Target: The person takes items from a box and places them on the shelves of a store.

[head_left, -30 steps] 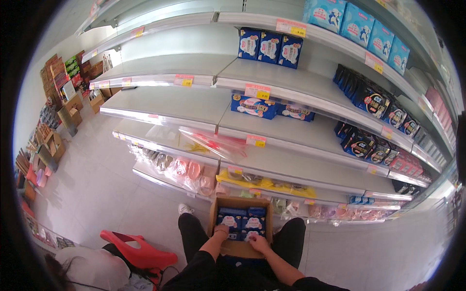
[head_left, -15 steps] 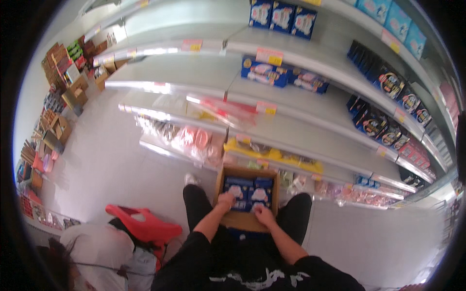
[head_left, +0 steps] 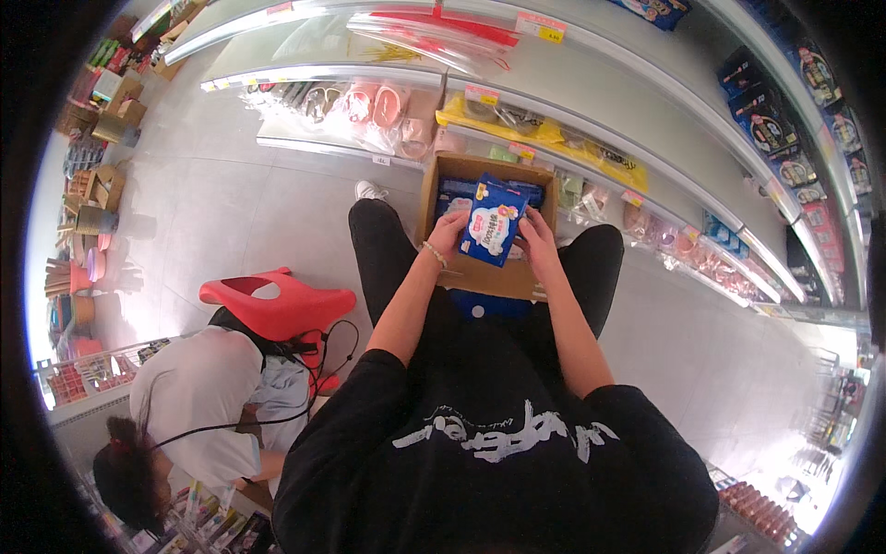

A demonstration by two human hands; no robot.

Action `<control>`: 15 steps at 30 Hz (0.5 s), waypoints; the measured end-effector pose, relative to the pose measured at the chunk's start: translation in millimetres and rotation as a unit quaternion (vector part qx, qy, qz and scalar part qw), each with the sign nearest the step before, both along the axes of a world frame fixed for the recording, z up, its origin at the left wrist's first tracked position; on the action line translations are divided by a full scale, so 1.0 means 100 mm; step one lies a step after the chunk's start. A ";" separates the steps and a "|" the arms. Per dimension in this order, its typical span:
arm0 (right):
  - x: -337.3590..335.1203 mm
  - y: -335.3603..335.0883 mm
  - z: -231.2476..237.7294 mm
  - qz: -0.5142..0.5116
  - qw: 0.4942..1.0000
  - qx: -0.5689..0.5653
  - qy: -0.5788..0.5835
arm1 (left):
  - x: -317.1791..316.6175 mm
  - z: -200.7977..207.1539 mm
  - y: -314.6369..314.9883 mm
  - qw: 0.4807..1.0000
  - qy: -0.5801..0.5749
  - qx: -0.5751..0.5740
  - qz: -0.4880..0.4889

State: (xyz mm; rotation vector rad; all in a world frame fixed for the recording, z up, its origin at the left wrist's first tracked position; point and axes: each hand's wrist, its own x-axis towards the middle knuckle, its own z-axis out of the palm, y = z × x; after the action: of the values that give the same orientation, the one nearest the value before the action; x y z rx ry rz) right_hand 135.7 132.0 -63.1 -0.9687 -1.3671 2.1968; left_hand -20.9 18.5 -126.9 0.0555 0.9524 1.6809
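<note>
Between my two hands is a dark blue packet (head_left: 493,222) with a white cloud shape on its front, tilted and raised over the open cardboard box (head_left: 506,279). My left hand (head_left: 448,233) grips its left edge, and a beaded bracelet is on that wrist. The right edge is held by my right hand (head_left: 536,234), fingers closed along its side. More blue packets (head_left: 450,192) lie inside the box, partly hidden by the raised one. The box sits between my knees.
Ahead, shelves carry slippers (head_left: 389,104), a yellow strip of bagged goods (head_left: 544,138) and red plastic packaging (head_left: 452,30). Dark boxed goods (head_left: 771,125) fill shelves at right. A red plastic chair (head_left: 277,303) and a crouching person in white (head_left: 198,402) are at left.
Both hands have lifted a blue packet up from among the others in the box. My view has tilted lower, so the shelves and box appear higher.
</note>
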 end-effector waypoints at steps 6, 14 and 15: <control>-0.15 -0.06 0.12 -0.003 0.997 0.042 -0.067 | -0.10 -0.08 0.08 0.997 -0.067 0.018 -0.027; -0.13 -0.05 -0.27 0.011 0.990 0.089 -0.109 | 0.05 0.07 0.09 0.986 0.138 0.000 -0.089; -0.11 -0.03 -0.28 0.033 0.986 0.102 -0.128 | 0.03 0.08 0.11 0.987 0.138 -0.002 -0.087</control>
State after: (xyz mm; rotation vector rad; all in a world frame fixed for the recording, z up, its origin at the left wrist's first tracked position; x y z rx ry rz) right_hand 124.6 128.6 -91.2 -1.1739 -1.7227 1.9798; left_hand -17.8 29.5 -118.7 0.3671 1.1220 1.5335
